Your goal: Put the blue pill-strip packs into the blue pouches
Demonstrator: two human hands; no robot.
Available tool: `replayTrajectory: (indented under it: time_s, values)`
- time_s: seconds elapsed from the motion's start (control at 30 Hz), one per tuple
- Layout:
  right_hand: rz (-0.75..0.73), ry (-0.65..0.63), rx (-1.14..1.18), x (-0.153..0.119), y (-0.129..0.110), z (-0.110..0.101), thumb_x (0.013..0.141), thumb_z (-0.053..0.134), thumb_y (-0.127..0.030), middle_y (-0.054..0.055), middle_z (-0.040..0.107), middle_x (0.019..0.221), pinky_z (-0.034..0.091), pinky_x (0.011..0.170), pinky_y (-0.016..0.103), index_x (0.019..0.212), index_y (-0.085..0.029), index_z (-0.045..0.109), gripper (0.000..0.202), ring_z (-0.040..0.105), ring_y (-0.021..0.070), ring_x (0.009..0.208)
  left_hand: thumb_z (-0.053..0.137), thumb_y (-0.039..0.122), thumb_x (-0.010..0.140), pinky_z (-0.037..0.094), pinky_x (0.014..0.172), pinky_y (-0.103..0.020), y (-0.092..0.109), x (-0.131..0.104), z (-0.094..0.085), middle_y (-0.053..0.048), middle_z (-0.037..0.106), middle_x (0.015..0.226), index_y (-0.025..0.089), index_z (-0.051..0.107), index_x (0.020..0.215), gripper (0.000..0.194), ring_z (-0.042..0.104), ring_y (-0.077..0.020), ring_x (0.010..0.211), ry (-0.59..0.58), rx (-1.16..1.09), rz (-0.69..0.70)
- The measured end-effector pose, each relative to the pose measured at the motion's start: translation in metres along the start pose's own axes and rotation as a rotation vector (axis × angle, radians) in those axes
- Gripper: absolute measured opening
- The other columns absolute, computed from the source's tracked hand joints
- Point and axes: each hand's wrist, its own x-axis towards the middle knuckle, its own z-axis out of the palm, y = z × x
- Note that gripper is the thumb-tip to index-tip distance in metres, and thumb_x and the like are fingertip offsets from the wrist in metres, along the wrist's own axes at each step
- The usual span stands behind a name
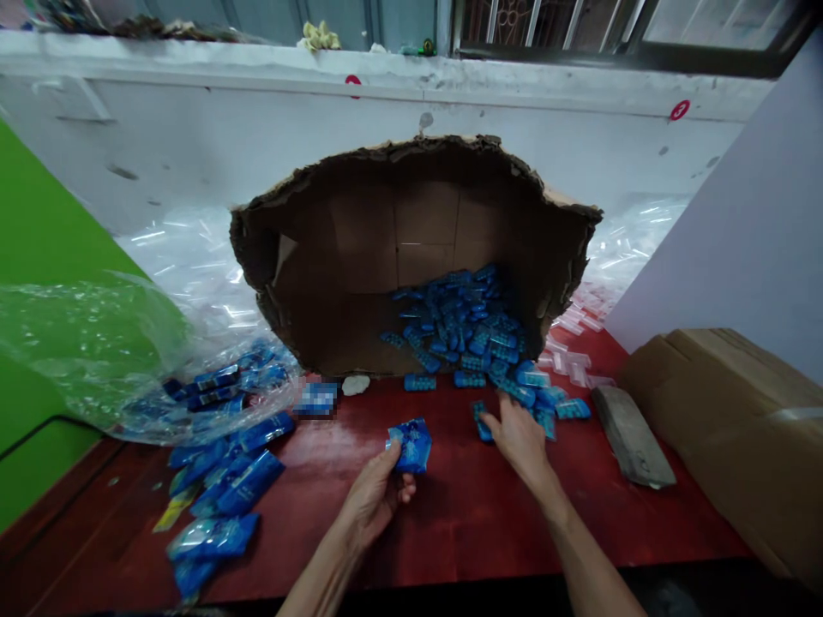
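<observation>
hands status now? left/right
Left hand: closed on a blue packet.
Right hand: fingers on a small blue item on the red table; grip unclear.

Packing workshop: torn carton (pixel 411 248) spilling blue packets (pixel 469 330), bagged stock (pixel 225 480).

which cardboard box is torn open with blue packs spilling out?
The middle cardboard box against the wall: ragged open mouth, small blue packs spilling onto the red table. The box at right is closed.

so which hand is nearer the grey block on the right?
Right. The right hand rests on blue packs just left of the grey block; the left hand holds a blue packet farther left.
</observation>
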Motion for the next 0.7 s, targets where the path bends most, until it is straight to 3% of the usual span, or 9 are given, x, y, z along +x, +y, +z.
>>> replayTrajectory:
  time_s: [0.17, 0.27, 0.33, 0.4, 0.53, 0.7]
  values:
    - [-0.064, -0.018, -0.024, -0.010, -0.026, 0.015, 0.072, 0.051, -0.018, 0.015, 0.057, 0.095, 0.039, 0.067, 0.033, 0.106, -0.016, 0.052, 0.035, 0.054, 0.0263, 0.088, 0.058, 0.041, 0.067, 0.033, 0.033, -0.017, 0.000, -0.001, 0.002, 0.002, 0.052, 0.044, 0.016, 0.047, 0.065, 0.028, 0.048, -0.0085, 0.037, 0.008, -0.023, 0.016]
    - [-0.163, -0.094, 0.339, -0.014, -0.023, 0.008, 0.072, 0.049, -0.017, 0.010, 0.057, 0.101, 0.039, 0.078, 0.033, 0.106, -0.017, 0.052, 0.034, 0.052, 0.0225, 0.094, 0.059, 0.040, 0.067, 0.033, 0.034, -0.017, 0.000, -0.003, 0.001, 0.002, 0.052, 0.045, 0.016, 0.047, 0.066, 0.027, 0.047, -0.0080, 0.037, 0.007, -0.029, 0.006]
    - [-0.268, -0.220, 0.665, -0.020, -0.021, -0.008, 0.072, 0.050, -0.020, 0.006, 0.057, 0.103, 0.039, 0.081, 0.030, 0.107, -0.020, 0.051, 0.035, 0.052, 0.0183, 0.093, 0.058, 0.041, 0.067, 0.033, 0.034, -0.017, 0.000, -0.002, 0.000, 0.003, 0.051, 0.044, 0.016, 0.047, 0.067, 0.027, 0.047, -0.0082, 0.037, 0.015, -0.022, -0.001]
    - [-0.376, -0.334, 0.845, -0.027, -0.024, -0.026, 0.071, 0.052, -0.020, 0.002, 0.056, 0.104, 0.038, 0.082, 0.027, 0.108, -0.022, 0.051, 0.037, 0.052, 0.0165, 0.093, 0.058, 0.041, 0.067, 0.032, 0.034, -0.017, -0.001, -0.001, 0.000, 0.002, 0.051, 0.045, 0.015, 0.047, 0.067, 0.028, 0.048, -0.0084, 0.037, 0.025, -0.011, 0.008]
    - [-0.551, -0.407, 0.791, -0.042, -0.036, -0.048, 0.067, 0.055, -0.016, 0.000, 0.056, 0.096, 0.036, 0.083, 0.027, 0.102, -0.024, 0.057, 0.036, 0.050, 0.0156, 0.090, 0.057, 0.041, 0.068, 0.033, 0.034, -0.018, -0.004, 0.000, 0.000, 0.002, 0.052, 0.046, 0.015, 0.048, 0.066, 0.028, 0.047, -0.0078, 0.037, -0.012, 0.012, 0.044]
    - [-0.608, -0.378, 0.574, -0.047, -0.043, -0.050, 0.069, 0.054, -0.014, 0.001, 0.055, 0.091, 0.035, 0.081, 0.029, 0.105, -0.025, 0.056, 0.038, 0.046, 0.0166, 0.087, 0.054, 0.045, 0.069, 0.031, 0.034, -0.018, -0.002, -0.002, -0.002, 0.001, 0.050, 0.041, 0.013, 0.050, 0.060, 0.033, 0.046, -0.0089, 0.036, -0.088, 0.115, 0.088]
